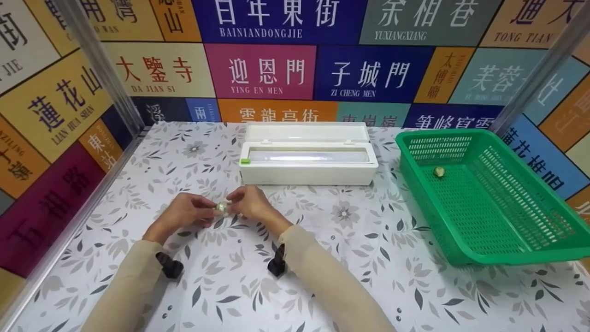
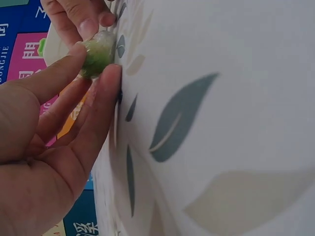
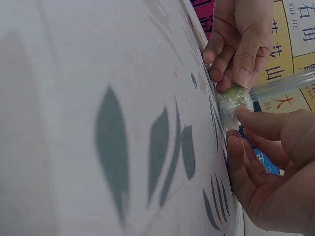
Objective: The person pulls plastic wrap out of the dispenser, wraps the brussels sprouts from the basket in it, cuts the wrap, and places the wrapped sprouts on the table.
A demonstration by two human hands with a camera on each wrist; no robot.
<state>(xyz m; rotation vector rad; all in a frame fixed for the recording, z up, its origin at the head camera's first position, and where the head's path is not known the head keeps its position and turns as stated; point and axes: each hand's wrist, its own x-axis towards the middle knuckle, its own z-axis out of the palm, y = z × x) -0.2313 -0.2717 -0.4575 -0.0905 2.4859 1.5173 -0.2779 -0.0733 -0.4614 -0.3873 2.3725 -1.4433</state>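
Observation:
Between both hands, just above the patterned tabletop, is a small round green item (image 2: 97, 56) wrapped in clear plastic film. The left hand (image 1: 186, 212) pinches it from the left with thumb and fingers. From the other side, the right hand (image 1: 252, 205) pinches the film-covered end, its thumb lying on the crinkled wrap (image 3: 229, 110). The green shows on the left-hand side of the item, while the right-hand side looks whitish with bunched film. What exactly is inside the wrap cannot be told.
Behind the hands stands a white cling film dispenser (image 1: 309, 175), lid raised, with a green slider (image 1: 245, 161) at its left end. A green plastic basket (image 1: 461, 249) at the right holds one small pale-green round item (image 1: 439, 172). Printed panels surround the table.

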